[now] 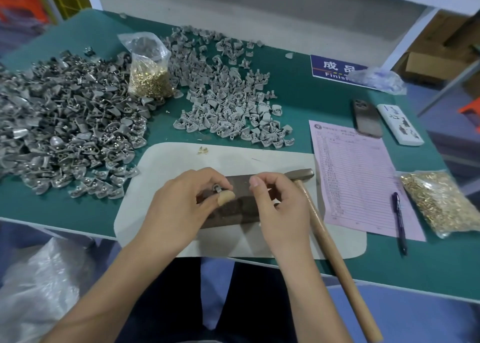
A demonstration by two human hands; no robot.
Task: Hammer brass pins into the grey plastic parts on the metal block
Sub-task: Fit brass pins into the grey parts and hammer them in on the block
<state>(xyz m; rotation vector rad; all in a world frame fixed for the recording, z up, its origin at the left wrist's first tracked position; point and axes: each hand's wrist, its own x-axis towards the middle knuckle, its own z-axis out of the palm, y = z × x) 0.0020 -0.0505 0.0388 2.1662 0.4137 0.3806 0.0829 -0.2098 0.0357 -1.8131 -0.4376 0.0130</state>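
A dark metal block (233,211) lies on a white mat (166,168) at the table's front edge. My left hand (187,199) pinches a small grey plastic part (217,188) on the block's top left; its thumb wears a tan cot. My right hand (276,205) hovers over the block's right half with fingers curled and thumb tip up; I see nothing in them. The hammer (304,173) lies just right of the block, its wooden handle running off the front edge. A few loose brass pins (203,150) sit on the mat behind the block.
A heap of darker parts (65,124) fills the left, a heap of light grey parts (228,96) the middle. Pin bags stand at back (149,75) and right (439,202). A pink form (363,181), pen (400,220), phone (366,118) and remote (400,124) lie to the right.
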